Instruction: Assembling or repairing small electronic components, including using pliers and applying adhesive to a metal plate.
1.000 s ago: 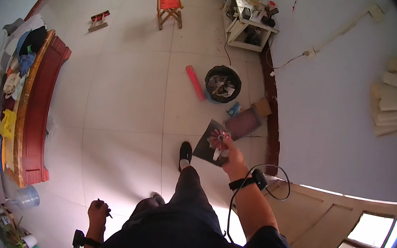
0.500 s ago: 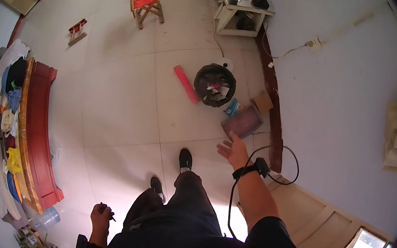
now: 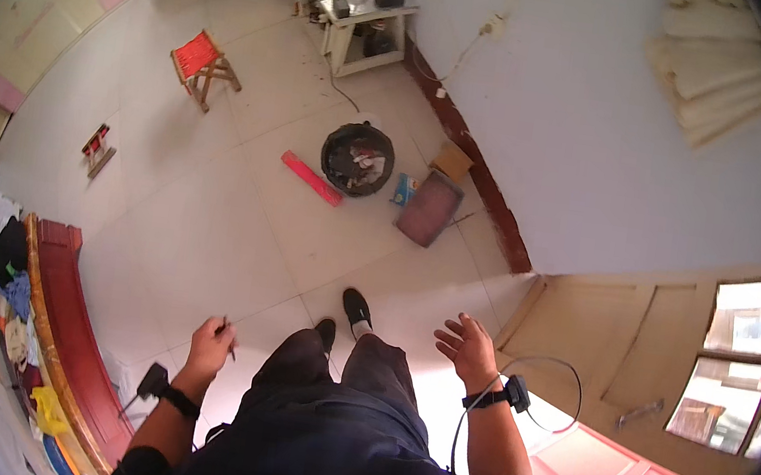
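My left hand (image 3: 210, 350) is at the lower left, fingers closed around a thin, dark, pen-like stick (image 3: 232, 354) that pokes out past them. To the right of my legs, my right hand (image 3: 471, 350) hangs in the air with its fingers apart and nothing in it. Each wrist carries a strap with a small black device; a cable loops from the right one. On the floor ahead of my right hand lies a dark reddish-brown rectangular thing (image 3: 429, 209), apart from the hand.
Ahead stand a black-lined waste bin (image 3: 329, 146), a red strip (image 3: 311, 178), a blue packet (image 3: 404, 190) and a cardboard box (image 3: 453, 161). A red-seated folding stool (image 3: 199, 55) and cluttered white table (image 3: 357, 52) are farther off. Beige door (image 3: 579, 336) right; red-brown furniture (image 3: 77, 313) left.
The view has turned, bringing doors into sight at the lower right. My left hand has risen forward with the stick, while my right hand has drawn back from above the reddish-brown thing.
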A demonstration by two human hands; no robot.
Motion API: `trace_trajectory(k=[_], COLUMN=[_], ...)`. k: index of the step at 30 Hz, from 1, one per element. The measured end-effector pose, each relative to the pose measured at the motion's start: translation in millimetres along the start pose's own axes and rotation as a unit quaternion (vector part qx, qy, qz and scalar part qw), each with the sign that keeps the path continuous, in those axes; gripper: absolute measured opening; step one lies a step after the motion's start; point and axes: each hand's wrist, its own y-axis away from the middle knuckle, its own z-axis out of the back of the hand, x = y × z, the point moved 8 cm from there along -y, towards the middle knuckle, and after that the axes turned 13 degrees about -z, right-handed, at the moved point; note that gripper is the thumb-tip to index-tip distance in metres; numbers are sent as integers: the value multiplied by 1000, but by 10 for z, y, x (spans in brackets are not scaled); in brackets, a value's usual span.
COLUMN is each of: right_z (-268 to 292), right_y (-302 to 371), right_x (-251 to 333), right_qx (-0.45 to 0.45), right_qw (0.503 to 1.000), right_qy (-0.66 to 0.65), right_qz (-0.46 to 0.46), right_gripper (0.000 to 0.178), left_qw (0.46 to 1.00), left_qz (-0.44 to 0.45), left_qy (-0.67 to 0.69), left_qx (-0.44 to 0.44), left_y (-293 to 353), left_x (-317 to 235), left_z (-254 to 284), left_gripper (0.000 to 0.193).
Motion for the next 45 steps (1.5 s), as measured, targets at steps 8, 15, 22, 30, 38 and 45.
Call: trace_trajectory(k=[8,15,22,30,38,45], right_z=[557,1057,2587,4052,5263,6321], right_y=[1060,1878,2484,2728,2784,2843], right_x=[-763,-1148,-1892,-2300,-1969,-1105], right_qx=[58,136,134,50,-103,-165], right_qw=[981,975,949,906,887,910], right_qy=[-168,-96,-216,-326,-334,-223], right_qz=[82,150,185,265,302,307], right_gripper=[44,46,33,27,21,17], left_qw=[945,849,769,704,642,649], left_qz=[-90,-89,-59,-86,-196,-125], left_qy=[155,202,177,69,-85,-109], left_qx=[273,480,611,701,736,743], left_y=[87,1628,3387,4424,4639,4877], left_x=[-1756,-2457,-2306,-2221,-2122,-2387], left_z=[-1669,-3343,-4730,-6002,-7243,-8309], left_gripper=[11,14,16,19,14,20])
